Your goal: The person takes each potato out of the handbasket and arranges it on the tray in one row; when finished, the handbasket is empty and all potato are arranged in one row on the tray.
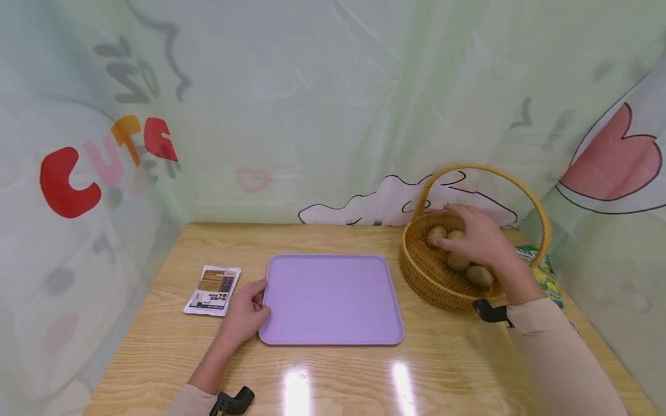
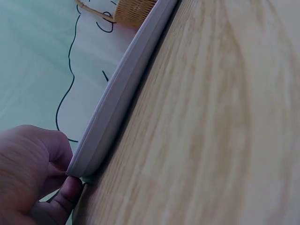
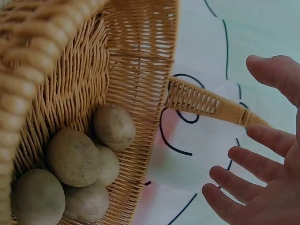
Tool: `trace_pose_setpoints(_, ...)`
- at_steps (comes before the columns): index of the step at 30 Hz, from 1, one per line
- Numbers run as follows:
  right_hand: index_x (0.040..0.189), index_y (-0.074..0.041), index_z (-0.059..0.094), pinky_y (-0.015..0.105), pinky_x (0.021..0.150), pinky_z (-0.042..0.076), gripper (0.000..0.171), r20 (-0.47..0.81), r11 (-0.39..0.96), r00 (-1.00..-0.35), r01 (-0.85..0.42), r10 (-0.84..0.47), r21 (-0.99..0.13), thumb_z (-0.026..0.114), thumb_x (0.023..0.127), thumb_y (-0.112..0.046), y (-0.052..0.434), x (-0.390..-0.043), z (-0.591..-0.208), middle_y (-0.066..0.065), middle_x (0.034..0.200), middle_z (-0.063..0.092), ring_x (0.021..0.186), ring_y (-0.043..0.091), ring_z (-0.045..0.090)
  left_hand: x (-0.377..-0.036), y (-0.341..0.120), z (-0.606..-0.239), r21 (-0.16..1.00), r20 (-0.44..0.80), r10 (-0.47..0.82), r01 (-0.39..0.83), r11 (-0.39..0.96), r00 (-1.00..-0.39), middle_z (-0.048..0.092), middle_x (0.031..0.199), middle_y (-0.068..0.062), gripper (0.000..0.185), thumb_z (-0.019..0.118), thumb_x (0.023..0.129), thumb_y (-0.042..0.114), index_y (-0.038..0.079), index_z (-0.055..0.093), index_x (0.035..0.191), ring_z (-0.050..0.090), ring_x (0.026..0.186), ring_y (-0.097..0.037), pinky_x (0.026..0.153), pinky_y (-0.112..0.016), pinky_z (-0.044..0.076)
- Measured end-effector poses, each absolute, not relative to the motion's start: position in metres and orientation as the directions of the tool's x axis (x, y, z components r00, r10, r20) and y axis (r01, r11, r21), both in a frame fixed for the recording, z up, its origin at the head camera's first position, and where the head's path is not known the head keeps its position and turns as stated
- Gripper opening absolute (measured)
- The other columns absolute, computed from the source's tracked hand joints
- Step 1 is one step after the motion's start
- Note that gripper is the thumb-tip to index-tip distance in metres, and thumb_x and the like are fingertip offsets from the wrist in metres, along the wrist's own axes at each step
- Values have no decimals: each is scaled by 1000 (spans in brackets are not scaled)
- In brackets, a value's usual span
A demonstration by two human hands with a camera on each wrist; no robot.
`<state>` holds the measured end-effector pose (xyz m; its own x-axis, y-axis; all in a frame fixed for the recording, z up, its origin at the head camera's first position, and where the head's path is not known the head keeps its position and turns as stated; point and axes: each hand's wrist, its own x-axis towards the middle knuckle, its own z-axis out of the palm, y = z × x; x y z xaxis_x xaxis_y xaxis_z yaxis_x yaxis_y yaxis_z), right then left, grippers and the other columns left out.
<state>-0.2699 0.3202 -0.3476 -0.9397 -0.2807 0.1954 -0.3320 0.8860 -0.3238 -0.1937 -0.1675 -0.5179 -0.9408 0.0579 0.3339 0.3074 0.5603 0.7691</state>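
Head view: left hand (image 1: pixel 244 315) pinches the 9 o'clock edge of the lilac tray (image 1: pixel 333 289), thumb curled under the rim. Tray lies flat on the wood table (image 1: pixel 442 370), a small packet (image 1: pixel 213 290) just beside it at 9 o'clock. At 2 o'clock, right hand (image 1: pixel 481 237) hovers with fingers spread apart over the potatoes (image 3: pixel 75 157) in the wicker basket (image 1: pixel 426 271), holding nothing. Potatoes look firm, fairly heavy, rough enough not to slip; best cupped around the middle.
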Motion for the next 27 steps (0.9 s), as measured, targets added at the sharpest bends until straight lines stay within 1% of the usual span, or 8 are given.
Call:
trace_pose_setpoints(5, 146, 1, 38, 62, 105, 26, 92, 123, 893, -959, -282, -254, -351, 69, 81, -56, 323, -281, -348, 27, 145, 37, 133, 47, 31, -194, -168, -521, 790, 326, 56, 305, 533, -944, 58, 83, -8, 59, 65, 65, -9, -11, 61, 123, 50, 62, -10, 53, -20, 46)
trace_pose_setpoints(7, 147, -1, 37, 62, 105, 26, 93, 96, 895, -966, -259, -240, -363, 68, 81, -58, 324, -286, -349, 27, 146, 36, 134, 47, 30, -194, -168, -521, 797, 329, 54, 308, 520, -943, 58, 82, -8, 58, 65, 65, -10, -11, 61, 123, 50, 62, -9, 53, -20, 45)
trace_pose_setpoints(11, 149, -3, 33, 63, 104, 28, 90, 56, 892, -974, -224, -220, -393, 70, 83, -51, 326, -297, -351, 27, 146, 35, 132, 47, 31, -193, -168, -521, 810, 336, 50, 316, 494, -940, 57, 81, -10, 57, 64, 64, -11, -11, 62, 122, 50, 63, -10, 54, -20, 45)
trace_pose_setpoints(14, 149, -2, 32, 63, 102, 30, 88, 43, 890, -976, -214, -215, -403, 71, 84, -46, 328, -305, -355, 28, 144, 37, 130, 48, 35, -194, -169, -522, 817, 336, 46, 315, 483, -941, 60, 88, -12, 57, 64, 65, -12, -11, 62, 121, 51, 64, -10, 55, -20, 46)
trace_pose_setpoints(18, 147, 0, 33, 63, 100, 32, 88, 39, 890, -975, -214, -217, -402, 71, 84, -47, 331, -314, -364, 30, 142, 40, 127, 49, 38, -195, -169, -524, 825, 326, 45, 308, 474, -944, 62, 98, -14, 57, 63, 65, -12, -11, 62, 122, 51, 66, -10, 56, -19, 47)
trace_pose_setpoints(23, 148, 2, 31, 64, 101, 31, 89, 7, 880, -979, -188, -205, -436, 71, 84, -45, 336, -322, -377, 31, 141, 40, 127, 50, 37, -197, -170, -527, 830, 325, 45, 308, 465, -945, 60, 90, -11, 57, 62, 65, -12, -10, 62, 122, 51, 65, -10, 55, -19, 46)
trace_pose_setpoints(25, 147, 1, 34, 63, 100, 32, 85, -7, 874, -981, -171, -195, -455, 72, 84, -42, 338, -325, -382, 29, 140, 43, 125, 49, 39, -197, -171, -527, 828, 328, 45, 310, 466, -944, 59, 88, -9, 56, 62, 65, -12, -10, 62, 122, 50, 65, -10, 55, -19, 46)
trace_pose_setpoints(27, 144, -3, 40, 61, 99, 34, 78, -15, 864, -982, -159, -189, -477, 74, 83, -38, 339, -329, -385, 26, 137, 47, 122, 45, 43, -197, -170, -527, 827, 329, 45, 311, 469, -943, 59, 87, -9, 56, 62, 65, -12, -10, 62, 122, 50, 65, -10, 55, -19, 46)
